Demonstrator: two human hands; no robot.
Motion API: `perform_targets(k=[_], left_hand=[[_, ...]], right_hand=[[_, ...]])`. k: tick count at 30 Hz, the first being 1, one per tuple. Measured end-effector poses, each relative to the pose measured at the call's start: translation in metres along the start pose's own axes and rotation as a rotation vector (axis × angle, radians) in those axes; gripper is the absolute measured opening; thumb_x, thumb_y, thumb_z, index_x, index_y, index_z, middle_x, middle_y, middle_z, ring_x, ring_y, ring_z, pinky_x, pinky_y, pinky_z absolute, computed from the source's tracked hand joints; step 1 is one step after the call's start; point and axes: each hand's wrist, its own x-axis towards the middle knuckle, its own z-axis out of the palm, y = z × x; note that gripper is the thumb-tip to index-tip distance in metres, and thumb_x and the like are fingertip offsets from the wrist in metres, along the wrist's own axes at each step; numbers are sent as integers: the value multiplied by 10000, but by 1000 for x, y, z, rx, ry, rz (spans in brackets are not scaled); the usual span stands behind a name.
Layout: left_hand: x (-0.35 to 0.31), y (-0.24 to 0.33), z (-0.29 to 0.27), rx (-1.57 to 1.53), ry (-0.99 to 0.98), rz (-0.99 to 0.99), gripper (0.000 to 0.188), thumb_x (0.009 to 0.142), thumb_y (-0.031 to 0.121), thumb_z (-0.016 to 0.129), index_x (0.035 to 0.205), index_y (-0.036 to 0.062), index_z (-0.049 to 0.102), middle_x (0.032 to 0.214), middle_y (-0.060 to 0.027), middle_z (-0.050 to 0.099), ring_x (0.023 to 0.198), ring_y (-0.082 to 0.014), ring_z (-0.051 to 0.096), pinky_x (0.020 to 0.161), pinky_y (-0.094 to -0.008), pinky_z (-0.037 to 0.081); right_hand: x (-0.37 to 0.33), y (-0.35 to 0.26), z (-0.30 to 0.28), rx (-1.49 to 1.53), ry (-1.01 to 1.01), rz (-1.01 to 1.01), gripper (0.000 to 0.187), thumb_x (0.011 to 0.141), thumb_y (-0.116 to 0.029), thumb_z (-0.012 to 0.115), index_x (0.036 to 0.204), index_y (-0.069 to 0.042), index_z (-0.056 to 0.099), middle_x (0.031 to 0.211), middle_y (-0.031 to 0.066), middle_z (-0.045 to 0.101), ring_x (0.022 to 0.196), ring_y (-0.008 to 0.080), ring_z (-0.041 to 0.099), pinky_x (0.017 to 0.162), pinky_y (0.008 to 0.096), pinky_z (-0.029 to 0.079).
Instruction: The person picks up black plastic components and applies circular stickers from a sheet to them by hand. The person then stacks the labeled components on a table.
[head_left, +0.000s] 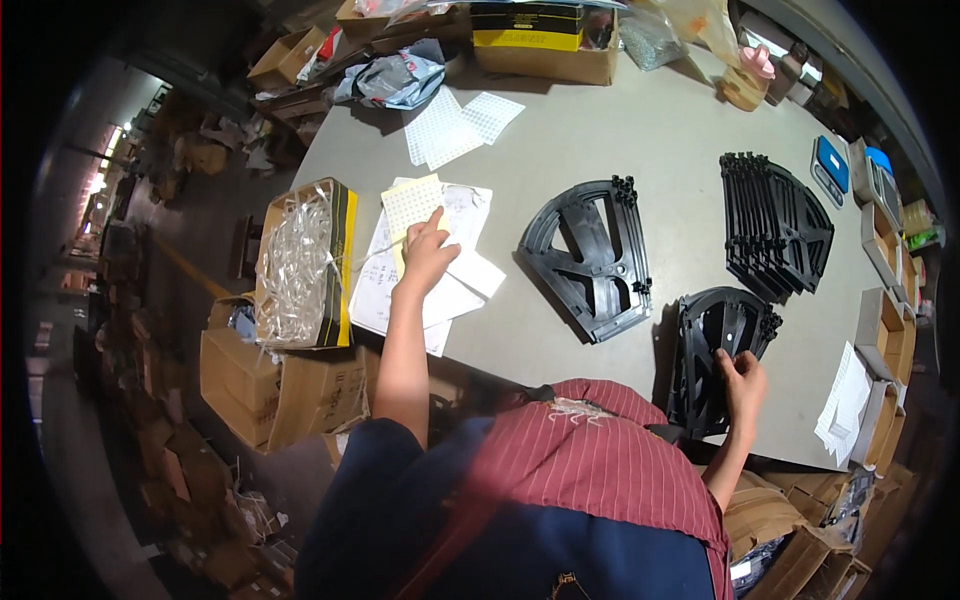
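My left hand [428, 258] reaches over a yellow sheet of small round stickers [408, 203], its index finger stretched onto the sheet and its thumb apart. Loose white papers [375, 292] with handwriting lie beneath the sheet. My right hand [742, 388] grips a black fan-shaped plastic part [707, 325] near the table's front edge, thumb and fingertips on its ribs. A small pale dot shows on that part. Farther left lies a similar black fan-shaped piece [592, 262], and a stack of several more [775, 225] stands at the back right.
A box of clear plastic strips [300, 265] sits at the table's left edge, above an open cardboard box [285, 395]. White sticker sheets [455, 130], a plastic bag [392, 78] and a carton [545, 60] are at the back. A blue scale [830, 168] and small trays [882, 332] line the right.
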Motion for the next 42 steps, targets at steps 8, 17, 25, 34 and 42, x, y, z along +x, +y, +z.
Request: perform_targets(k=[8,17,25,34,42], left_hand=[[2,22,-22,92,-46,81,385,797,235,633,1006,-82,702,1592,-173,333,1330,-378,376,1145,-403,319],[16,38,-42,107,-151,44,406,759,154,563,1040,-115,676,1596,-198,308,1367,-431,340,1182,-416,287],[24,32,-42,115,-157,45,237,751,182,640,863,-26,644,1635,-178,234,1405,-497,287,1149,-505,308],[34,25,-52,-139,-302,-22,285,790,153,637,1015,-22,652,1637,-188,216,1449,-392,332,1172,-375,295],[41,20,-34,-653,95,-80,490,882,185,689,1280,-72,563,1171,-122,639,1067,-185,597,931,-298,463]], right_hand=[[5,-10,-2,-72,16,-11,495,834,-411,756,767,39,562,657,140,575,615,206,514,612,357,446],[5,-1,0,-119,23,-31,504,826,-411,758,773,50,561,681,178,593,621,262,546,625,381,456],[1,-8,-1,-116,32,-16,498,828,-406,751,761,46,553,676,188,583,614,276,537,620,391,451],[-3,-1,-2,-142,92,-69,507,824,-397,764,750,46,530,633,159,533,579,234,454,577,376,416],[0,0,2,-146,61,21,525,780,-486,758,801,23,632,704,204,641,669,346,643,619,434,486]])
